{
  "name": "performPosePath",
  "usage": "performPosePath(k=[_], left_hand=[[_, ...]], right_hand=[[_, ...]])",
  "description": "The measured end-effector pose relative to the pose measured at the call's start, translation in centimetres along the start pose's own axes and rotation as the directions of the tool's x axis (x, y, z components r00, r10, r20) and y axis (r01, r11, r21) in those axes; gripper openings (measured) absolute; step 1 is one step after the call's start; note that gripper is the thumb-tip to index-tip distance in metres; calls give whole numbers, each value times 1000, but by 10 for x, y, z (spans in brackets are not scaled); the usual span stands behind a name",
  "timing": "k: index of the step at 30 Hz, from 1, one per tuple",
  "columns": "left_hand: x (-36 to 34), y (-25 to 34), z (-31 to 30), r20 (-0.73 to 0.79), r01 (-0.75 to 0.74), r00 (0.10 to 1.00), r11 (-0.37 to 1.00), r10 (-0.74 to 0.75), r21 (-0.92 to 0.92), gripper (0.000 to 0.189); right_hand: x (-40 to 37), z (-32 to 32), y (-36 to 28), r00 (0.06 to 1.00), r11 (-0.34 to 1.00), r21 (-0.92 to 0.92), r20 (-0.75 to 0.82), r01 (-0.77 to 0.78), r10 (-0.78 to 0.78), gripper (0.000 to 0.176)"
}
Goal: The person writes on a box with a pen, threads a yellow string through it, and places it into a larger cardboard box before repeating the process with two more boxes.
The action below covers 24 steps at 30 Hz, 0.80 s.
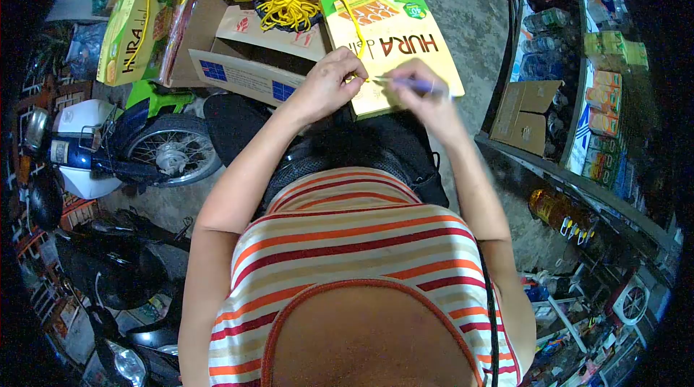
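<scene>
A yellow and green paper bag [405, 32] printed HURA deli lies flat on my lap, its lettering upside down to me. A yellow cord [350, 16] runs across its face toward my left hand [334, 77]. That hand is closed in a pinch on the cord's end at the bag's near edge. My right hand [426, 98], slightly blurred, is closed around a slim pen-like tool [418, 84] with a bluish-purple body. The tool's thin tip points left, close to my left fingertips.
An open cardboard box [238, 76] stands ahead, with a bundle of yellow cords [290, 9] on it. More HURA bags [134, 29] stand beside and behind. A motorbike wheel [172, 155] is at left, shelves with bottles [546, 22] at right.
</scene>
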<state>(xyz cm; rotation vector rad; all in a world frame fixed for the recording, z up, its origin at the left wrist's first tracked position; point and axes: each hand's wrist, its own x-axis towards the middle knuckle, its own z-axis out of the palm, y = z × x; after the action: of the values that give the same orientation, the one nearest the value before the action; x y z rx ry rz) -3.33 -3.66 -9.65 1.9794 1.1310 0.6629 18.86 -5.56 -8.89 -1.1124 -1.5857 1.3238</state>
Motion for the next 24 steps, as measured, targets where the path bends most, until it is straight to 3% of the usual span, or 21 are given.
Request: performPosePath(k=[1,3,5,7,8,11,16,24], left_hand=[[0,0,0,4,3,1000,1000,-3,3,12],[2,2,-1,4,2,1000,1000,-2,7,12],[2,5,-2,23,49,999,998,-48,-37,12],[1,6,-2,15,52,999,998,-52,-23,12],[0,5,-1,11,55,998,998,-55,-12,12],[-2,3,0,-21,37,999,999,-38,-31,13],[-3,1,0,-22,33,999,999,-34,-32,13],[-3,-4,4,-17,53,998,998,-53,-28,12]], right_hand=[[10,-9,0,995,991,93,22,-94,92,15],[34,-27,0,974,981,98,170,-166,148,16],[55,-29,1,965,966,151,194,-207,177,17],[75,-29,0,811,888,144,490,-436,319,16],[80,-25,-1,773,857,133,517,-499,369,15],[93,-20,4,698,828,82,588,-555,409,15],[103,-17,10,662,812,48,608,-581,438,15],[105,-12,15,669,833,15,604,-553,434,17]])
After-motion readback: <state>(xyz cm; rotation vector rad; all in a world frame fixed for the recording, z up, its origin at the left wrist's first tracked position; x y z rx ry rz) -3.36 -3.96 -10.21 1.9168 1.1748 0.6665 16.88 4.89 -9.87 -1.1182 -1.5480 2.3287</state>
